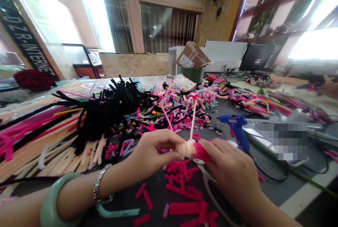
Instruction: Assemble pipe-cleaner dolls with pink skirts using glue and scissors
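Observation:
My left hand [158,149] pinches the cream end of a small coiled pipe cleaner figure [187,148] between thumb and fingers. My right hand [232,170] grips its bright pink part [200,152] from the other side. A single cream stem [193,119] sticks up from the coil. Just beneath lies a pair of scissors [211,184], partly hidden by my right hand. Cut pink pipe cleaner pieces [182,184] are strewn over the dark table below both hands.
A black pipe cleaner bundle [105,111] lies on cream stems [84,156] at the left. Behind my hands is a heap of colourful pieces [206,96]. A blue glue gun [236,128] and its cord stand right, beside a phone [280,142]. A cardboard box [191,56] sits farther back.

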A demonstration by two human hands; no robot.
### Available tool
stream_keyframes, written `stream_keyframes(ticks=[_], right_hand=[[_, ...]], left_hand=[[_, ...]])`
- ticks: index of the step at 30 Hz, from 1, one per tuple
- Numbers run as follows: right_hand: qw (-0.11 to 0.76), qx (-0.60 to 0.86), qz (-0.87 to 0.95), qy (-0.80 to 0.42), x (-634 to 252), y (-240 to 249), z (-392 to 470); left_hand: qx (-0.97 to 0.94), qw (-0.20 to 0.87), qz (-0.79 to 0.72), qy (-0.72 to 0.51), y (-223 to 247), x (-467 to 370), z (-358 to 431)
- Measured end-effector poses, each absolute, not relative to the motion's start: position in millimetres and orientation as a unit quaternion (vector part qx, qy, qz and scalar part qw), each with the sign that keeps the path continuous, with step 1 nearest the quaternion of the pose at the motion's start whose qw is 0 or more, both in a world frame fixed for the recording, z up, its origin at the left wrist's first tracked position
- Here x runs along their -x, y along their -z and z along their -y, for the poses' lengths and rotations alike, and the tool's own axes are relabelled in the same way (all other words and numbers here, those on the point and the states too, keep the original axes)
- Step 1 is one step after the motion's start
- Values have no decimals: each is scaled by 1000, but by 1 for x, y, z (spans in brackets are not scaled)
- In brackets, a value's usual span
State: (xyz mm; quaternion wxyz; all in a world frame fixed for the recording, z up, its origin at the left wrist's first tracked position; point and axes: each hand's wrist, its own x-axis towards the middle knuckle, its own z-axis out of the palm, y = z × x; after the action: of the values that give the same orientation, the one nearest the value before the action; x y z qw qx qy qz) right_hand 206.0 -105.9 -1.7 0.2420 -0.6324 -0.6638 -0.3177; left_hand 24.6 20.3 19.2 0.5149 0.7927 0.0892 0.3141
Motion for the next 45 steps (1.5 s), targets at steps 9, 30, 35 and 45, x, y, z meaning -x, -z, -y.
stream_keyframes(ticks=[9, 30, 35, 45], right_hand=[[237, 624, 671, 321, -205, 2, 107], [208, 674, 645, 295, -201, 5, 100], [197, 673, 646, 301, -196, 5, 99], [354, 603, 669, 253, -194, 1, 103]], left_hand=[[-771, 513, -142, -349, -20, -24, -16], [-724, 569, -223, -318, -20, -27, -15], [-700, 610, -193, -318, -19, -28, -13], [-770, 493, -238, -328, -6, -26, -40]])
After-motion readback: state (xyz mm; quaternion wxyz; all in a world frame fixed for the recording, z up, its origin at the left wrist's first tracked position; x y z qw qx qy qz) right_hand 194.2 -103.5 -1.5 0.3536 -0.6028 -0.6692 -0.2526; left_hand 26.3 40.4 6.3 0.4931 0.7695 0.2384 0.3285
